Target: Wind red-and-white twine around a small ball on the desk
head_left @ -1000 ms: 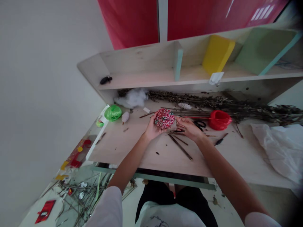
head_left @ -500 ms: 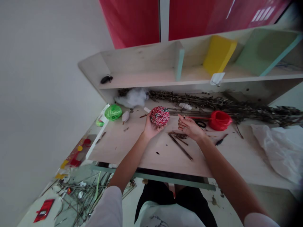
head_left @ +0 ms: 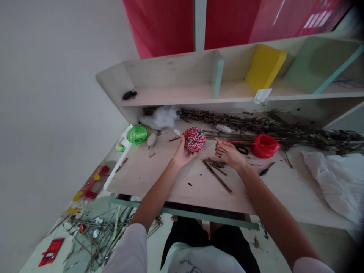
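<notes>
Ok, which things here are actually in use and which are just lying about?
In use: red-and-white twine ball, gripped by left hand; right hand open beside it, over twigs.
Lying about: green twine roll, red twine roll, scissors, white stuffing, yellow block.

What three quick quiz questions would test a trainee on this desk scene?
1. True or false: the left hand holds the twine ball.
2. Which lies nearest the right hand? A green roll, B red roll, C white wadding.
3. Fill in: the yellow block stands on the ____.
Key: 1 true; 2 B; 3 shelf.
</notes>
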Tool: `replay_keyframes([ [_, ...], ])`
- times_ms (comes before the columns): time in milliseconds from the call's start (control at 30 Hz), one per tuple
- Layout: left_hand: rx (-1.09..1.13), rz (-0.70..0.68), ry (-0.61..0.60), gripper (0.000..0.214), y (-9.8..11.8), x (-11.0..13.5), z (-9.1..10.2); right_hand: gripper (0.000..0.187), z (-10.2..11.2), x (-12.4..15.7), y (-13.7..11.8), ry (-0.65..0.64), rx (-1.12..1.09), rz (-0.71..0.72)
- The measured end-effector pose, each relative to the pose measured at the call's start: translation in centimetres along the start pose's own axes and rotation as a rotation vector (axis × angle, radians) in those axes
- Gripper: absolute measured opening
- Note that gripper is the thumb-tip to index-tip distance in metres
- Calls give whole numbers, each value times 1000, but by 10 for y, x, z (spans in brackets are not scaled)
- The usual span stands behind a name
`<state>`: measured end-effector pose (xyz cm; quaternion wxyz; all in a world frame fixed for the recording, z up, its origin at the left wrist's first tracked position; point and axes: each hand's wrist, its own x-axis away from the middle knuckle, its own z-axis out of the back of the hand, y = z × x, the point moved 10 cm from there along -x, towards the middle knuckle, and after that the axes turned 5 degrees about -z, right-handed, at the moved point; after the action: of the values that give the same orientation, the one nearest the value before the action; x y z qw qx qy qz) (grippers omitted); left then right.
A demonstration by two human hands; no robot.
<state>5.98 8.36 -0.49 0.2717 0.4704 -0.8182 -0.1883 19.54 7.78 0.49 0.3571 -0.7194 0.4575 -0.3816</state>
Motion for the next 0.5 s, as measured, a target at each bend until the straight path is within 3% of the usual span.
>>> replay_keyframes([
  [267,-106,-28,-56,55,0,0,-3,38,-2,0,-2,-2,-29,-5],
  [500,-44,9,-74,61,0,3,-11,37,-5,2,-5,-9,-2,13],
])
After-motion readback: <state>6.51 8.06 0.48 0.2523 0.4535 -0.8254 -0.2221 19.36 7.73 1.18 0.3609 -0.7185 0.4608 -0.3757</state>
